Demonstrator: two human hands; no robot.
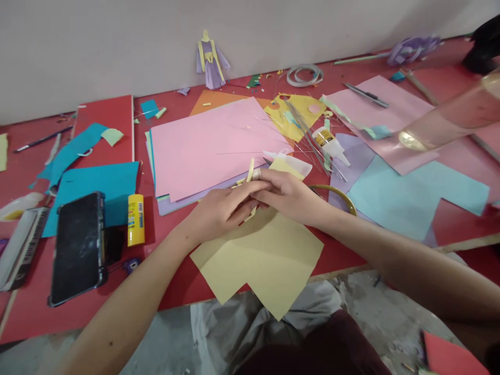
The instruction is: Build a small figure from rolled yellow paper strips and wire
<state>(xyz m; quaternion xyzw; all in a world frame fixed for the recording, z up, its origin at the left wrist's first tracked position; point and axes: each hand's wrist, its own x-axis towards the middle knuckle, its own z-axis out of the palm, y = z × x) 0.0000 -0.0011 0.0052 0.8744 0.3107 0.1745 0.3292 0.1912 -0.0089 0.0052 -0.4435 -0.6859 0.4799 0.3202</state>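
Observation:
My left hand [219,211] and my right hand [291,195] meet above a pale yellow sheet of paper [269,260] with a notched edge. Their fingers are closed together around a narrow pale yellow paper strip [250,169], whose end sticks up between them. The fingers hide most of the strip. Beside my right wrist lies a curved olive-yellow loop [344,195], partly covered by the arm. A dark pointed tip [267,161] shows just beyond my fingers.
Pink sheets [219,146] are stacked behind my hands. A glue stick [136,220] and a phone [78,247] stand left. To the right are a glue bottle [330,143], thin wires [304,130], a cutter knife [366,95] and blue paper [406,192]. A paper doll [212,62] leans on the wall.

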